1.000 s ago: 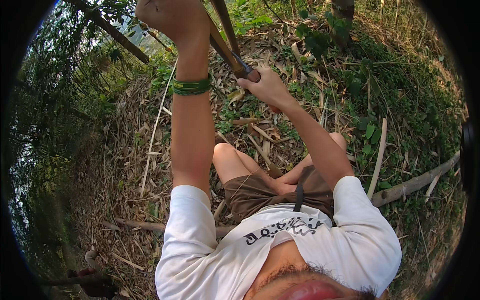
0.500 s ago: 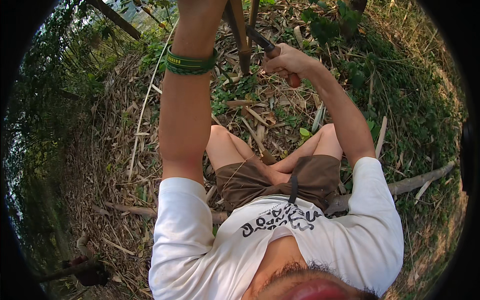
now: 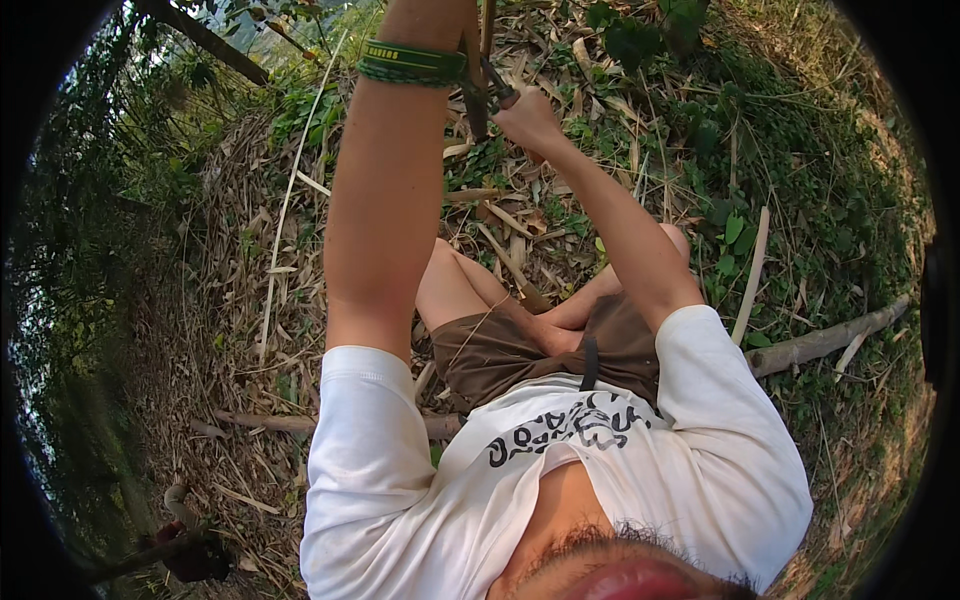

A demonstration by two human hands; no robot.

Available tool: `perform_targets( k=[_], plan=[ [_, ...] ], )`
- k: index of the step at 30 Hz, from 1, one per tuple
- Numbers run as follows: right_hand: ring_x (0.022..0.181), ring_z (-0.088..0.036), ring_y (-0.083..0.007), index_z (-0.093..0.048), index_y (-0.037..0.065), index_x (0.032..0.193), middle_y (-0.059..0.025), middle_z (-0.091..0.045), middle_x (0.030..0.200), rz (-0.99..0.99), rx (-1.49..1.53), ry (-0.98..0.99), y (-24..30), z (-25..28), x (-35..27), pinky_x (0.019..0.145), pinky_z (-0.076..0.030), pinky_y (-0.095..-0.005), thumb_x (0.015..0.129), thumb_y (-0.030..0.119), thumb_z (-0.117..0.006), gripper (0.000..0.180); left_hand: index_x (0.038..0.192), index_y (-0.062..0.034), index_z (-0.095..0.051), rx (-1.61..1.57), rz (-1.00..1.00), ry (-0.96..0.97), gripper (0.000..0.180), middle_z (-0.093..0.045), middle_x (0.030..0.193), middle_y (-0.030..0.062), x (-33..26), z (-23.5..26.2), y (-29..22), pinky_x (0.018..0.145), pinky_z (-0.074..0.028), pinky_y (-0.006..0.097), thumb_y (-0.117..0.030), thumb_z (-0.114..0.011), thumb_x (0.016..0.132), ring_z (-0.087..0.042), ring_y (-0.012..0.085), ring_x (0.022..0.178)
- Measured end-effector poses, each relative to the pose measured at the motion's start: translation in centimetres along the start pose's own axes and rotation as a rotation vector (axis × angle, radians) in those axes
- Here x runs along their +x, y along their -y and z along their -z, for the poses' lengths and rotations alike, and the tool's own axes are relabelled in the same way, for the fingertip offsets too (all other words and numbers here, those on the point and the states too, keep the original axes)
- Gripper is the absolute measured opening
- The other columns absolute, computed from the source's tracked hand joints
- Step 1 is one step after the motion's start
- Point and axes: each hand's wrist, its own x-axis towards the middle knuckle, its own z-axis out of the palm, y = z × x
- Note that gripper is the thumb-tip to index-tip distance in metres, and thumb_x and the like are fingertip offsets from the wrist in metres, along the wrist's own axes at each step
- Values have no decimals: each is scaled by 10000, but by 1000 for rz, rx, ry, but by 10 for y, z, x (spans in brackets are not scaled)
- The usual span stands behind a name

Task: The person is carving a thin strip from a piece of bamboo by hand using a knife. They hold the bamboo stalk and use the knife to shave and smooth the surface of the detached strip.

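My right hand (image 3: pixel 530 120) is closed around the handle of a knife (image 3: pixel 496 78), near the top of the view. Its dark blade angles up and to the left, against or just beside a narrow length of wood (image 3: pixel 474 95) that looks like bamboo; contact is hard to make out. A second thin stick (image 3: pixel 488 28) stands next to that piece. My left forearm (image 3: pixel 385 190), with green bands (image 3: pixel 412 64) at the wrist, reaches up past the top edge, so the left hand is cut off.
I sit cross-legged on ground littered with dry leaves and split strips. A branch (image 3: pixel 830 345) lies across behind me, and a pale strip (image 3: pixel 755 275) leans to the right. A long thin cane (image 3: pixel 290 200) runs along the left. Green plants (image 3: pixel 735 235) grow on the right.
My right hand and the knife have moved up and to the left, closer to the wood. The left forearm has shifted a little right and its wristbands sit higher.
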Motion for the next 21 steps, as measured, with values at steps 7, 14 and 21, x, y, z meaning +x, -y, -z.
perform_targets(
  k=[7, 14, 21],
  plan=[
    [468, -462, -99, -622, 4, 800, -4, -521, 586, -67, 163, 527, -20, 59, -7, 436, -369, -281, 782, 93, -693, 115, 651, -35, -473, -21, -106, 211, 324, -449, 547, 70, -14, 21, -24, 481, -306, 334, -69, -407, 967, -414, 138, 497],
    [441, -415, -61, -612, 29, 792, 30, -478, 564, -117, 296, 895, -32, 90, 30, 426, -338, -241, 787, 54, -675, 68, 634, -24, -465, -251, 64, 294, 354, -444, 518, 87, -26, 9, -35, 467, -298, 338, -96, -429, 979, -417, 153, 466],
    [572, -613, -270, -607, 4, 738, -112, -612, 617, -85, 298, -147, -6, -8, -42, 588, -475, -433, 840, 160, -691, 204, 743, -25, -454, 173, -243, 105, 279, -453, 589, 91, -33, -31, -14, 540, -326, 400, -151, -446, 991, -429, 196, 539]
  ],
)
